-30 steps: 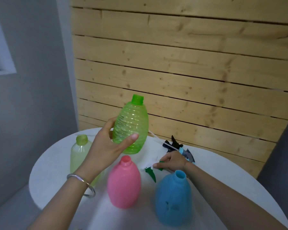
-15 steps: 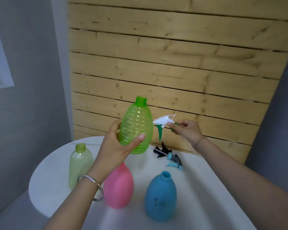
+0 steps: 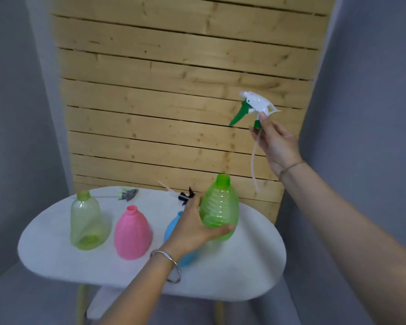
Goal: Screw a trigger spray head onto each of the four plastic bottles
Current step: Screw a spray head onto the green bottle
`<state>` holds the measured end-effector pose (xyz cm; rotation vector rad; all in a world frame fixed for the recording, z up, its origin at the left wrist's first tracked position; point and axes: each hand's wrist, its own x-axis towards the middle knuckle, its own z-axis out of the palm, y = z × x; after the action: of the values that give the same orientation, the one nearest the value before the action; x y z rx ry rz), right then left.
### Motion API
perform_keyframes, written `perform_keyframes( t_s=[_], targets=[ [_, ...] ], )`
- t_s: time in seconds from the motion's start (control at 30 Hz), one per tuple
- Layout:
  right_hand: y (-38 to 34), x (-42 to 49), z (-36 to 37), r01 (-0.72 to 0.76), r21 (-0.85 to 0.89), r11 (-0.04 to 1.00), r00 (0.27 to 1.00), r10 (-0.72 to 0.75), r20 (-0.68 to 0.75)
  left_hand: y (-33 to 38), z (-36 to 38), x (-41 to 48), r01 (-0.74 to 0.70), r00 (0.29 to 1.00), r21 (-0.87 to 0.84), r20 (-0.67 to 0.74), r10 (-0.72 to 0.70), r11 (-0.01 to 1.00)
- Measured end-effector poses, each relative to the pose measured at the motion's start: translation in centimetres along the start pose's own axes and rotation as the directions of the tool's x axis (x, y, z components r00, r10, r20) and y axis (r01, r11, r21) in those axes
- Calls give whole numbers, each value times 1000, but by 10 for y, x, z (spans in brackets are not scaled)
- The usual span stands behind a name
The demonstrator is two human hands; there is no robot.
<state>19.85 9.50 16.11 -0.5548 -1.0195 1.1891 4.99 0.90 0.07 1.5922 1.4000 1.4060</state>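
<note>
my left hand grips the ribbed green bottle above the white table, hiding the blue bottle; my right hand pinches the white-green spray head aloft; pink bottle nearby.

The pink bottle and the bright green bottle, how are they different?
The pink bottle is solid pink, and you cannot see through it; the bright green bottle is clear green with ridges around it. The pink bottle stands on the white table; the bright green bottle is held in the left hand. Both have open necks with no spray head on yet.
</note>
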Motion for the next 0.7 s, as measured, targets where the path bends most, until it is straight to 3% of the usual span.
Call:
perform_keyframes(
  t_s=[0.2, 0.7],
  targets=[
    [-14, -28, -21, -45, 149, 988, 999, 43, 17, -33, 48, -22, 106, 989, -13, 105, -104, 994],
    [39, -18, -37, -41, 231, 972, 999, 41, 3, -41, 69, -7, 114, 979, 80, 160, -125, 990]
  ],
)
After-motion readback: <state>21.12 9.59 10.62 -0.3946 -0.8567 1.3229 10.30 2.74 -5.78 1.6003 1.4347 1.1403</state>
